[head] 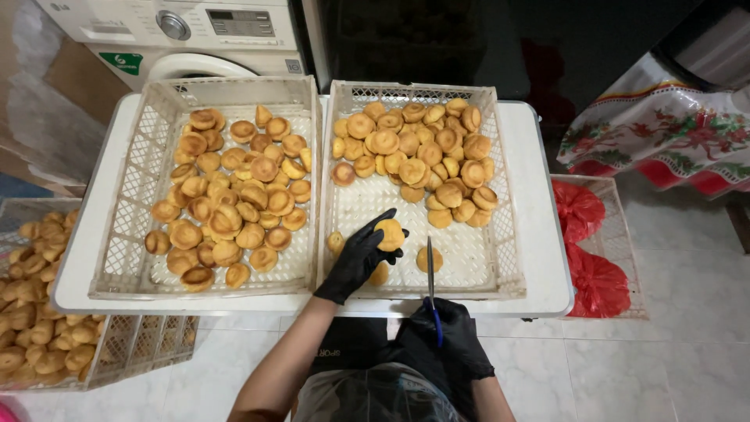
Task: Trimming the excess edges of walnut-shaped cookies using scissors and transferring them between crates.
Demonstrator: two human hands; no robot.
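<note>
The left hand (358, 262), in a black glove, is closed around 1 small round golden pastry (390, 233), fingers curled over its top, holding it just above the floor of the right-hand crate (508, 258). The right hand (455, 337), also gloved in black, grips the blue handles of a pair of scissors (430, 273); the blades point away from the person, lie together, and reach over the crate's near rim. A loose pastry (428, 259) sits just right of the blades, and 2 more lie by the left hand, 1 partly hidden under it.

The rest of that crate's pastries are heaped at its far end (422, 164). The left-hand crate (125, 234) (same white lattice plastic) holds a wider spread of similar pastries (230, 203). Both crates stand side by side, touching, on a white table (547, 266). Another crate of pastries (39, 312) sits lower down at the left, and a washing machine (180, 31) stands behind the table. Red bags (582, 234) fill a crate on the tiled floor to the right.
</note>
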